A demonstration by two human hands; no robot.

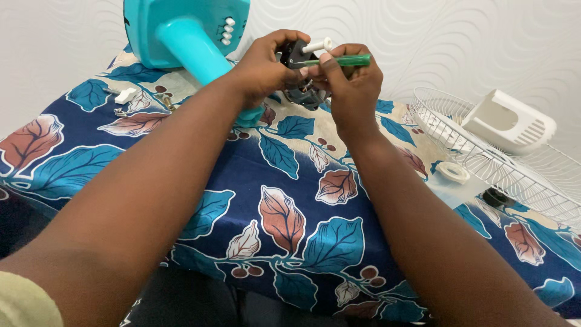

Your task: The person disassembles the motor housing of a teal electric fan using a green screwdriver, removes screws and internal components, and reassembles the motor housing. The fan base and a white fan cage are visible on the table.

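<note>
Clenching the dark motor (302, 75), the left hand (263, 66) steadies it; the right hand (351, 82) pinches a green screwdriver (342, 60) lying sideways, tip pointing left into it.

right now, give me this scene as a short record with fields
surface: table under a blue leaf-print cloth
left hand: grips a dark motor unit with a white shaft
right hand: holds a green-handled screwdriver against the motor unit
behind: teal fan body
right side: white wire fan guard, white plastic cover, white ring
far left: small white part
</note>
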